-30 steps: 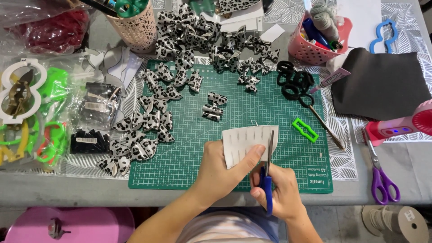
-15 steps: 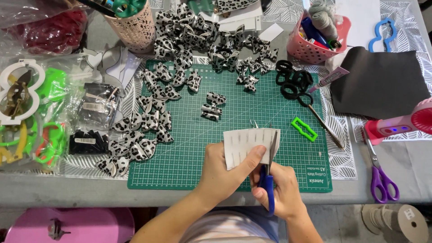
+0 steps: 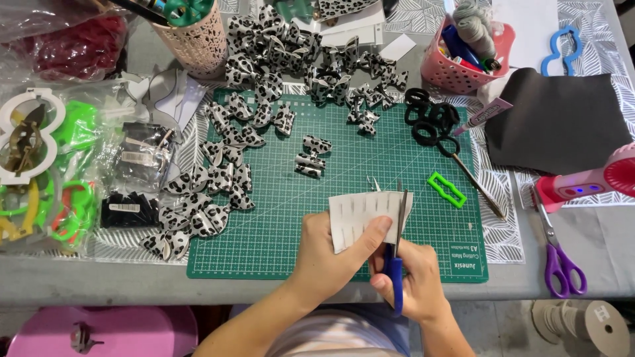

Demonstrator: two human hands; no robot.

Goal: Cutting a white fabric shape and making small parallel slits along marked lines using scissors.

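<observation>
So the left hand (image 3: 331, 248) is pinching a small white sheet (image 3: 367, 218) of what looks like thin, floppy material, thumb lying across its lower right corner and the other fingers curled behind it, holding it up just above the near edge of the green cutting mat (image 3: 264, 238). The right hand (image 3: 413, 284) is wrapped shut around the blue handles of a pair of scissors (image 3: 399, 244), with the blades pointing up and away along the sheet's right edge. The sheet is showing a row of short dark marks or slits across it, can't quite tell which. I'd guess it's really light and bendy, so it's going to flop unless it's being pinched close to the cut line, which is pretty much where the thumb is sitting. It probably creases easily too. Around the mat there's a big pile of leopard-print bows (image 3: 264, 79), a green plastic template (image 3: 446, 190), some black hair ties (image 3: 430, 119) and purple scissors (image 3: 562, 264) lying off to the right
</observation>
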